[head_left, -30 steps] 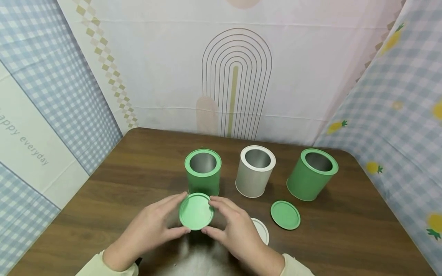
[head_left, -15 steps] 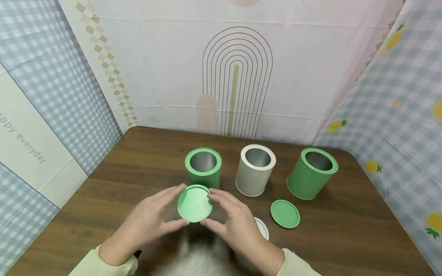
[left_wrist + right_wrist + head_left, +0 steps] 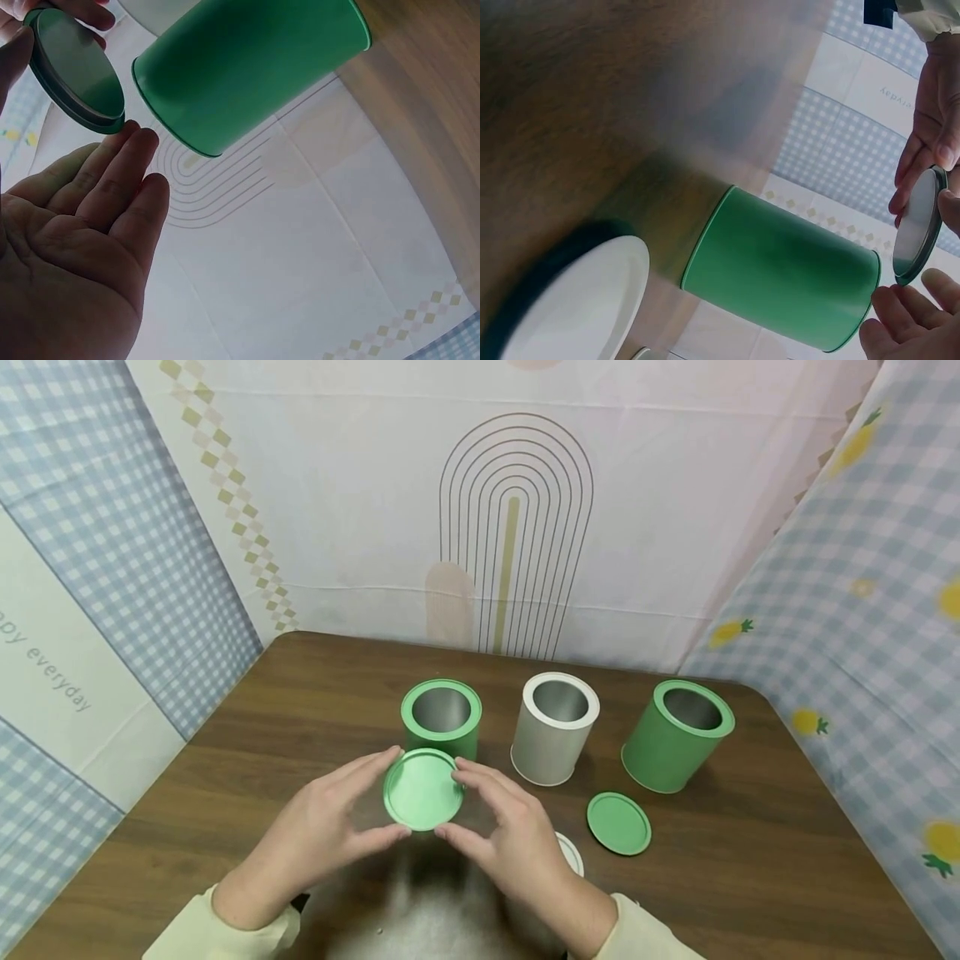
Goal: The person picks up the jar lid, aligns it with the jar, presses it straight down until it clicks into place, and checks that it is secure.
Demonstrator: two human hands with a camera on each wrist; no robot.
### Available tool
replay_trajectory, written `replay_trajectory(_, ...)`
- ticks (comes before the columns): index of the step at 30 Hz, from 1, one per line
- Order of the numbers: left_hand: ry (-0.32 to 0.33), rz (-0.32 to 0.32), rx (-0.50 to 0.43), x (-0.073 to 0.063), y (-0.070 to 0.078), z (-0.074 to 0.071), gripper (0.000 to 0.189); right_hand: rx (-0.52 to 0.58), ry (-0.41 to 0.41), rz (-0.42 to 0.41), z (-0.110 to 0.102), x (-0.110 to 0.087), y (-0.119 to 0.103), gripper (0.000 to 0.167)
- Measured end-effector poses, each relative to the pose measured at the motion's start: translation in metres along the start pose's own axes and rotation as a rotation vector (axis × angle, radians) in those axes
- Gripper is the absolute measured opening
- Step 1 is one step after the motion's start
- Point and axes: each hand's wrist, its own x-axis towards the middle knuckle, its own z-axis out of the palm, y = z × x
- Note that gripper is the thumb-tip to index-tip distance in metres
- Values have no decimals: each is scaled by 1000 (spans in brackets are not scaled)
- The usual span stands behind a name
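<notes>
Nearest, well in front of the white can (image 3: 546, 752), are 2 pale yellow-green sleeves (image 3: 225, 935). Front-left of that can, the left hand (image 3: 318, 827) and right hand (image 3: 517, 835) pinch opposite edges of 1 raised green lid (image 3: 423, 789) between thumbs and fingers, holding it tilted above the brown wood-grain table (image 3: 750, 860). In front of the white can lies a white lid (image 3: 572, 853), partly hidden by the right hand; to its front-right, a resting green lid (image 3: 618, 824) lies flat. Just left of the white can stands the left green can (image 3: 457, 745), upright, apart from the raised green lid; to its right stands the right green can (image 3: 667, 756). All 3 cans have uncovered mouths. Behind the white can hangs a white arch-printed cloth (image 3: 360, 493).
</notes>
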Motion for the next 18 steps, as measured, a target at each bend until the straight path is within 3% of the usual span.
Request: replay_trajectory(18, 57, 12, -14, 7, 1, -2, 77, 2, 28, -17, -3, 9, 1, 55)
